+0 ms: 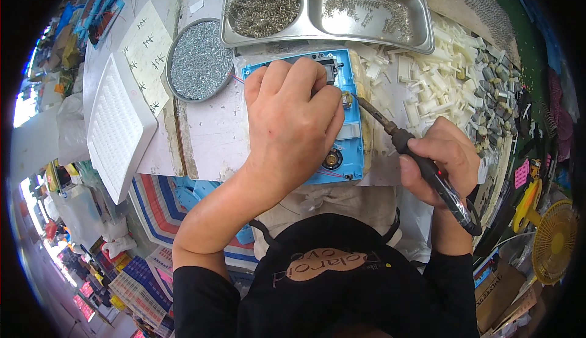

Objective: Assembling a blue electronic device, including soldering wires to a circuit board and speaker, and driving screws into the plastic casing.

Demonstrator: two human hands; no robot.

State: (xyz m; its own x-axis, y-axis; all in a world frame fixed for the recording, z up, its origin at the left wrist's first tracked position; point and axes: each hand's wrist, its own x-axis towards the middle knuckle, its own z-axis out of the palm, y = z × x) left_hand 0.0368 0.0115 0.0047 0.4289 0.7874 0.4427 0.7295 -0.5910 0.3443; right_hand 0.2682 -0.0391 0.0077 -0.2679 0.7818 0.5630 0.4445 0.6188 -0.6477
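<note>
Bench view: blue plastic housing (353, 149) lies open on the table (209, 142), directly in front of the person, partly covered by the left hand (295, 109). Left hand palm-down over it, fingers bent; fingertips hidden, so cannot tell whether they pinch anything. Right hand (448, 158) grasps a black soldering iron (425, 168), metal tip pointing up-left at the housing's right side, by a small brass-toned part (347, 100); contact unclear. Round black component (332, 159) sits in the housing's lower right corner.

Beyond: metal tray (348, 29) with compartments of small springs, densely heaped left, sparser right. Left of housing: round dish (193, 100) of small silvery pieces, marked paper sheet (146, 45), white ribbed tray (119, 121). Right: loose white mouldings (427, 69), then grey parts (494, 87).
</note>
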